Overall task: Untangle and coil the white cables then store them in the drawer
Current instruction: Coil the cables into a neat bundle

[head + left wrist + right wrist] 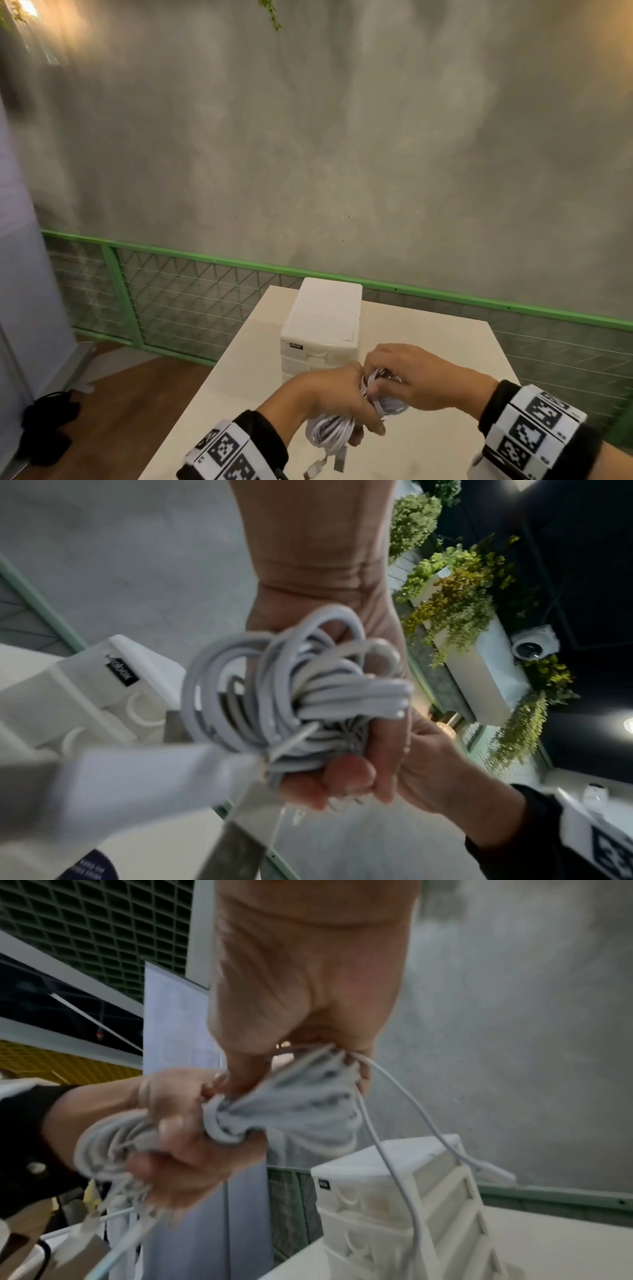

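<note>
Both hands hold one bundle of white cables (330,433) just above the table's near part, in front of the white drawer unit (322,329). My left hand (356,421) grips the lower loops, and plug ends dangle below it. My right hand (376,380) pinches the bundle's upper part. In the left wrist view the coiled cables (291,696) fill the middle, with the right hand's fingers (342,777) curled round them. In the right wrist view a loose cable end with a plug (493,1172) hangs to the right of the bundle (291,1112). The unit's drawers (394,1204) look closed.
The cream table (445,349) bears the drawer unit near its far left edge. A green mesh railing (171,291) runs behind it before a grey wall. Dark items (48,428) lie on the wooden floor to the left.
</note>
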Action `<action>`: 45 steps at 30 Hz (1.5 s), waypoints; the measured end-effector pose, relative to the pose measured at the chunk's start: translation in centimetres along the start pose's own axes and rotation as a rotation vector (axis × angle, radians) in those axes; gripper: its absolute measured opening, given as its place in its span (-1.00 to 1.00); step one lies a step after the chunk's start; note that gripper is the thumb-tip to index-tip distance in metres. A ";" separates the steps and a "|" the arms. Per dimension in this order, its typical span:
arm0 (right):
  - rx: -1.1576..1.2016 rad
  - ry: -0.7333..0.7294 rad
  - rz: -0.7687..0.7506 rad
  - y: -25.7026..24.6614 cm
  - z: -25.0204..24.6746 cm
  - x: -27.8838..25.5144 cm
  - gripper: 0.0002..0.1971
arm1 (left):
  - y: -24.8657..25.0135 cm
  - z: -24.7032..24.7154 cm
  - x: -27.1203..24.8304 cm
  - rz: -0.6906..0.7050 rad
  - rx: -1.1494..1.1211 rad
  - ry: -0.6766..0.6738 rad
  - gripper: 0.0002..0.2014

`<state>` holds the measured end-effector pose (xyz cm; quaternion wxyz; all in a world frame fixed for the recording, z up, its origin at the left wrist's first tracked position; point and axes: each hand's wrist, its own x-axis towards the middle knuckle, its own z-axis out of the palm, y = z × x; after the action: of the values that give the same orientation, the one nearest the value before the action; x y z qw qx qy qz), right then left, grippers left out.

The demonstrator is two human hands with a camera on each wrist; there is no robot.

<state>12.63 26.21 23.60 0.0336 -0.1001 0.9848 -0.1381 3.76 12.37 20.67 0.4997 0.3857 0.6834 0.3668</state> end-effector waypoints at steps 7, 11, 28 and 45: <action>0.084 0.048 0.110 2.0 1.7 -0.9 -0.82 | -1.0 -0.6 -1.4 0.011 0.395 0.073 -0.64; 0.167 0.126 0.164 3.5 1.8 -1.4 -0.93 | -2.5 -0.5 -0.7 0.054 0.157 0.224 -0.78; -0.013 0.020 0.120 2.3 -0.9 0.2 -0.76 | -2.9 0.1 1.0 0.178 -0.088 0.448 -0.95; 0.326 0.104 0.284 2.3 -1.3 2.7 -0.83 | -1.6 -1.0 -0.4 0.250 -0.036 0.417 -0.84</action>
<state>9.48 28.13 24.14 0.0178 0.0535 0.9541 -0.2943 2.58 11.22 19.62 0.3055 0.3742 0.7121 0.5095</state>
